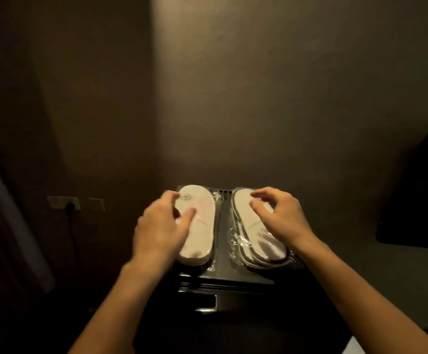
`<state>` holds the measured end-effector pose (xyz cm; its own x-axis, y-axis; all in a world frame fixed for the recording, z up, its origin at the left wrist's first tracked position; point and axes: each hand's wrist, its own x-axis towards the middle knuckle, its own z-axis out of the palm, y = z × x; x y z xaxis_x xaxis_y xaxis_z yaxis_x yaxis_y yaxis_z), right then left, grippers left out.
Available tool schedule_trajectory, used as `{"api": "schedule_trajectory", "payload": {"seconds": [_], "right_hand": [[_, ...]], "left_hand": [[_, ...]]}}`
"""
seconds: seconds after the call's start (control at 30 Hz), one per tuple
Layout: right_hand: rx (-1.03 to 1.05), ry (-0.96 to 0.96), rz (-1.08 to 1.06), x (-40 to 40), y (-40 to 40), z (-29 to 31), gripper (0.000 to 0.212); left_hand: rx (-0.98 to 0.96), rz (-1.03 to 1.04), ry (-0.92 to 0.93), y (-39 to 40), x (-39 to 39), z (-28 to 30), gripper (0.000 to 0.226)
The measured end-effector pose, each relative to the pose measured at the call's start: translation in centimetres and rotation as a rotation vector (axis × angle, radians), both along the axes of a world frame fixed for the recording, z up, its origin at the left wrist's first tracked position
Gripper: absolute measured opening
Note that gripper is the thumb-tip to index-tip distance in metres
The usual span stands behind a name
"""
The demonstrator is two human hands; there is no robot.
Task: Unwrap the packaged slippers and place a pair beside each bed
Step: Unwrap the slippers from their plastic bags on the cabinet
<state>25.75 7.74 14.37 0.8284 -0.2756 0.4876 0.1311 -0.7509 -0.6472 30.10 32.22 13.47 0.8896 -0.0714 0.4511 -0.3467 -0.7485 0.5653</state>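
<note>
Both arms reach forward over a small dark worktop (223, 277). The left hand (156, 226) and right hand (282, 215) each hover, fingers curled but grasping nothing, over one wrapped slipper pack: left pack (197, 241), right pack (259, 246), probably to lift both together. The packs lie side by side, well apart, filling the top nearly to its edges; beyond is bare wall (259, 98), so room is upward.

head view | from above, facing forward and down | close over dark cabinet top (223, 241) | wall behind
</note>
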Motion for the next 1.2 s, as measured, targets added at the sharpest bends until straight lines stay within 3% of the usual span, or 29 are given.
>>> {"api": "schedule_trajectory", "payload": {"seconds": [0.07, 0.13, 0.23, 0.33, 0.47, 0.6, 0.73, 0.83, 0.93, 1.03, 1.1, 1.2], "right_hand": [[-0.041, 0.081, 0.082, 0.1, 2.9, -0.2, 0.016], [-0.153, 0.286, 0.113, 1.0, 5.9, -0.8, 0.021], [-0.242, 0.540, 0.096, 2.1, 8.7, -1.4, 0.046], [-0.078, 0.599, 0.094, 2.2, 9.2, -1.8, 0.051], [0.348, 0.419, 0.193, -0.4, 8.9, -1.9, 0.038], [0.637, 0.046, 0.251, -4.3, 8.3, -1.1, 0.051], [0.822, -0.117, 0.336, -6.7, 7.4, -0.8, 0.054], [0.787, -0.189, 0.369, -7.6, 6.4, 0.1, 0.051], [0.671, -0.236, 0.276, -7.9, 5.9, 0.5, 0.053], [0.289, -0.351, 0.032, -8.3, 6.1, -0.2, 0.058], [0.177, -0.317, 0.056, -8.7, 6.6, -0.3, 0.058], [0.465, -0.192, 0.297, -9.1, 6.3, 0.5, 0.061]], "left_hand": [[0.147, 0.115, 0.186, 1.7, 3.5, -0.4, 0.056], [0.204, 0.085, 0.376, 1.7, 5.0, -1.5, 0.056], [0.086, 0.005, 0.477, 0.9, 5.5, -3.0, 0.050], [-0.073, -0.026, 0.534, 0.8, 5.2, -3.2, 0.040], [-0.542, -0.207, 0.638, 1.9, 2.4, -2.2, 0.021], [-0.948, -0.426, 0.550, 1.7, -1.8, -0.4, 0.039], [-0.974, -0.585, 0.347, 0.1, -4.8, 2.1, 0.058], [-0.973, -0.660, 0.316, -0.9, -5.5, 2.8, 0.058], [-0.987, -0.645, 0.310, -1.9, -5.7, 2.9, 0.056], [-1.000, -0.609, 0.238, -3.2, -6.0, 2.5, 0.057], [-1.006, -0.638, 0.204, -4.1, -6.7, 2.6, 0.056], [-0.940, -0.815, 0.210, -4.9, -8.0, 3.6, 0.040]]}}
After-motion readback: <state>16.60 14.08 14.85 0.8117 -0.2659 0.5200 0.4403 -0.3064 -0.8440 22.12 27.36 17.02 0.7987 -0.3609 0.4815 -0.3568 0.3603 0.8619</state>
